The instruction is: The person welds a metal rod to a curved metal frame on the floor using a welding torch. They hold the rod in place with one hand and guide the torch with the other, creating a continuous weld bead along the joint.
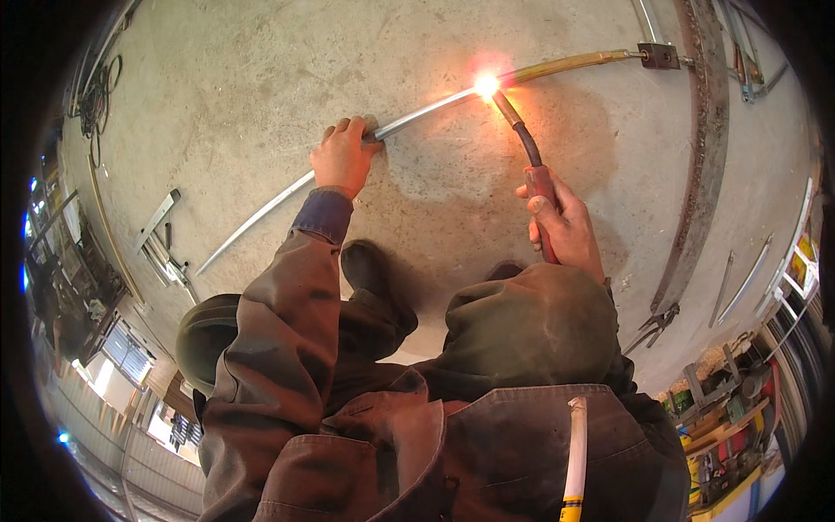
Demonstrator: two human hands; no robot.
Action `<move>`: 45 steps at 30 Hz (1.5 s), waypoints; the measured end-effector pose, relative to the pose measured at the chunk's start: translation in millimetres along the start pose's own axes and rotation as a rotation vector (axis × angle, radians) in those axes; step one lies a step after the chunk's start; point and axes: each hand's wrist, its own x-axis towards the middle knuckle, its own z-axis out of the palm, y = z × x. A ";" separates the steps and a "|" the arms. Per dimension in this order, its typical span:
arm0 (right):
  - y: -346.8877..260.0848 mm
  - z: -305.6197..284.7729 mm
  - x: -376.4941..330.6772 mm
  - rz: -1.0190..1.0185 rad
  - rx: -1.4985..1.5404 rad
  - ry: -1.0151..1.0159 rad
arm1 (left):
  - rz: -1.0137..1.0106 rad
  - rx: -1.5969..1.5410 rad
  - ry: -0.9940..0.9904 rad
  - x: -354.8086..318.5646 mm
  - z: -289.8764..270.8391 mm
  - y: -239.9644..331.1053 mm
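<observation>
Yellow-red signboard (801, 259) leaning at right edge, print illegible.

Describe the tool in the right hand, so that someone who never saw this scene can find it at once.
Start from the concrete floor and find the long metal rod that the left hand presses down. A bright spark glows on it. The welding torch in the right hand is the dark, bent-necked tool whose tip meets that glow.

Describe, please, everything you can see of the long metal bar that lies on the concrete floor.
The metal bar is long, thin and silvery grey, and looks like steel. It lies flat on the concrete floor, curved by the lens. The left hand presses it down near the middle. Further right, the tip of the welding torch, held in the right hand, meets it at a bright orange glow. Beyond the glow it looks yellowish and reaches a small dark block.
</observation>
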 end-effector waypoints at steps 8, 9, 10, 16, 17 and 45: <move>-4.5 3.1 2.0 0.015 -0.043 -0.010 | 0.008 -0.011 0.013 -0.4 -1.0 0.5; -4.4 3.2 2.1 0.015 -0.050 -0.011 | 0.010 -0.011 0.015 -0.1 -1.1 1.3; -4.1 2.4 2.4 0.022 -0.053 -0.012 | 0.008 -0.006 0.008 0.4 -1.2 2.1; -2.7 2.9 3.0 0.034 -0.033 0.009 | 0.008 -0.010 0.010 0.0 1.7 -1.7; -4.2 2.8 3.1 0.035 -0.035 0.003 | 0.010 -0.005 0.013 0.4 2.3 -1.9; 0.5 3.3 7.9 0.004 -0.047 0.002 | 0.021 0.039 0.006 0.0 -2.0 0.1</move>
